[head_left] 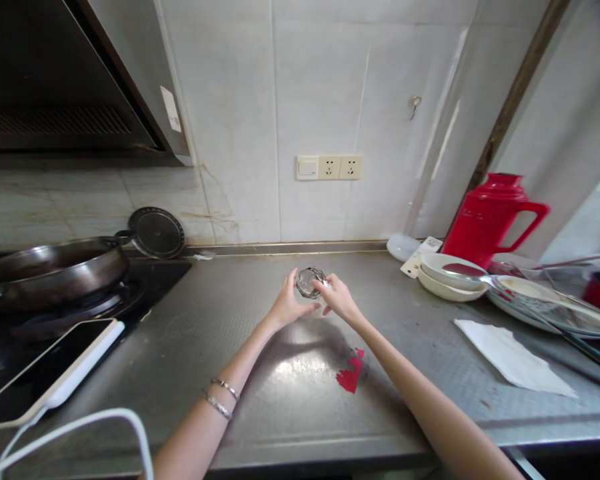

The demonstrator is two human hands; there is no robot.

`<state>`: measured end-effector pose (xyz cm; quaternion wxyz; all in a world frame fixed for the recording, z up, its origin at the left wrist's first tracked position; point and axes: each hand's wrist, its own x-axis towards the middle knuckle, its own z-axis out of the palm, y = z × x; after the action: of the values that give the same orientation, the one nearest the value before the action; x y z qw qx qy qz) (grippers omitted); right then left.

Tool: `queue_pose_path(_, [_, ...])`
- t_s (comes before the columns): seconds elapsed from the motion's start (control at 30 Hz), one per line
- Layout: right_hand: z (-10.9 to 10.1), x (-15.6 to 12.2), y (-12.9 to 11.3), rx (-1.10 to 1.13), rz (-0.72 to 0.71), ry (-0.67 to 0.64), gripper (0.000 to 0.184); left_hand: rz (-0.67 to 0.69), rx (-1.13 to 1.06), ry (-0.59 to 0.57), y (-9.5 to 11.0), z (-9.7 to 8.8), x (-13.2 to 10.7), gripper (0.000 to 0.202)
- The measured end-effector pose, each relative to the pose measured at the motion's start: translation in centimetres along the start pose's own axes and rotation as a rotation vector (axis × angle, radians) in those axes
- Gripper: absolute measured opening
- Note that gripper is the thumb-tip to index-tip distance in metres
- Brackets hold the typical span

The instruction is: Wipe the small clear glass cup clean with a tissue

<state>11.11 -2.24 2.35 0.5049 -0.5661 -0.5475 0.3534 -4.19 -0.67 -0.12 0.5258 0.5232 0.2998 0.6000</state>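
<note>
Both my hands meet over the middle of the steel counter (290,393) around a small clear glass (310,281). My left hand (286,305) cups the glass from the left with curled fingers. My right hand (338,297) grips its right side with fingers pinched at the rim. The glass is tilted and held just above the counter. Two thin bangles sit on my left wrist. A small red scrap (351,375) lies on the counter below my right forearm.
A dark wok (55,267) sits on the stove at left, with a round lid (156,232) leaning on the wall. A tablet (50,367) with a white cable lies near the front left. At right: red thermos jug (490,217), stacked bowls (450,273), plates, white paper napkin (510,357).
</note>
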Motion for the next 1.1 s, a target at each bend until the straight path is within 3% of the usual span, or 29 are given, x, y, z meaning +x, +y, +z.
queue_pose_path(0.13, [0.4, -1.0, -0.6, -0.183, -0.102, -0.004, 0.032, 0.058, 0.030, 0.035, -0.3, 0.4, -0.4, 0.094])
queue_pose_path(0.33, [1.4, -2.0, -0.7, -0.303, -0.202, -0.038, 0.031, 0.165, 0.519, -0.079, -1.2, -0.3, 0.3, 0.084])
queue_pose_path(0.43, [1.1, -2.1, -0.8, -0.338, -0.256, -0.034, 0.032, 0.222, 0.634, -0.089, -1.4, -0.6, 0.7, 0.079])
queue_pose_path(0.6, [-0.8, -0.8, -1.0, -0.207, -0.200, -0.103, 0.038, 0.232, 0.624, -0.108, -1.5, -0.9, 0.9, 0.077])
queue_pose_path(0.73, [-2.3, 0.7, -0.3, 0.037, -0.148, 0.013, 0.036, 0.191, 0.584, -0.160, -1.4, -1.1, 1.0, 0.078])
queue_pose_path(0.83, [-2.4, 1.5, 0.6, 0.078, -0.156, 0.048, 0.030, 0.175, 0.516, -0.190, -1.6, -1.1, 1.0, 0.077])
queue_pose_path(0.97, [-1.6, 1.8, 1.3, 0.109, -0.203, 0.096, 0.030, 0.152, 0.445, -0.204, -1.6, -1.2, 1.0, 0.079])
queue_pose_path(1.1, [-0.8, 1.5, 1.1, 0.126, -0.387, 0.151, 0.038, 0.098, 0.413, -0.213, -1.5, -1.2, 0.8, 0.081])
